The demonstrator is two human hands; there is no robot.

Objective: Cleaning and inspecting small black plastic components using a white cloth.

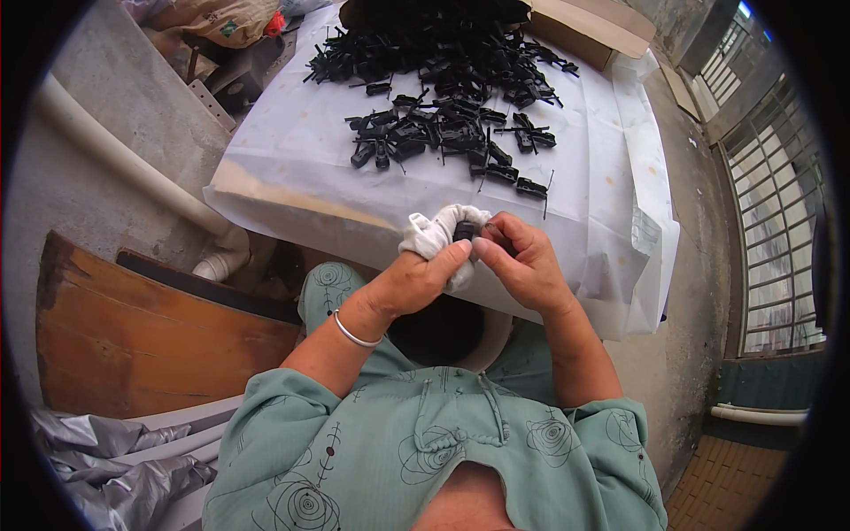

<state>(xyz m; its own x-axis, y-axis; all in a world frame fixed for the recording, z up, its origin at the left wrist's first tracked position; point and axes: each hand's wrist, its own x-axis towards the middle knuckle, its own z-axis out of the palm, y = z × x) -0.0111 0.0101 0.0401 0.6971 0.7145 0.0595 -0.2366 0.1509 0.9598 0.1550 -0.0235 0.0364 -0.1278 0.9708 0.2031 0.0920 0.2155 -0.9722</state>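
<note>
My left hand is closed around a bunched white cloth and a small black plastic part, thumb pressed along the part's near side. Close against it on the right, my right hand is closed in a pinch at the part's edge. What sits between those fingertips is too small to make out. Both hands are just over the table's near edge. Beyond them lies a loose heap of similar black parts, several with thin stems sticking out. One part lies nearest to my right hand.
A white plastic sheet covers the table. An open cardboard box stands at the far right. Below the near edge, a round dark-centred container sits between my knees. A pipe and wooden board are at left.
</note>
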